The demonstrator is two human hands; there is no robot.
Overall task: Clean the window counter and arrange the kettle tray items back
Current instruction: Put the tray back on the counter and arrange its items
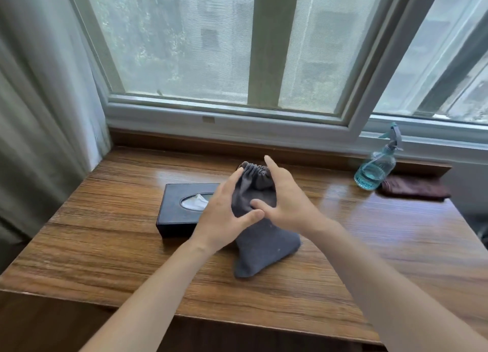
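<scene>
A grey drawstring pouch (264, 242) lies on the wooden window counter (105, 246), its gathered mouth pointing towards the window. My left hand (224, 215) rests against the pouch's left side with the fingers spread. On the pouch's right side my right hand (286, 202) touches it, the thumb pressing the cloth and the index finger raised over the gathered mouth. Neither hand has closed around the pouch. A dark tissue box (182, 209) sits just left of the pouch, partly behind my left hand. No kettle or tray is in view.
A blue spray bottle (376, 167) stands at the back right by the window sill. A folded dark red cloth (414, 189) lies beside it. A curtain (39, 114) hangs at the left. The window frame (237, 119) runs along the back of the counter.
</scene>
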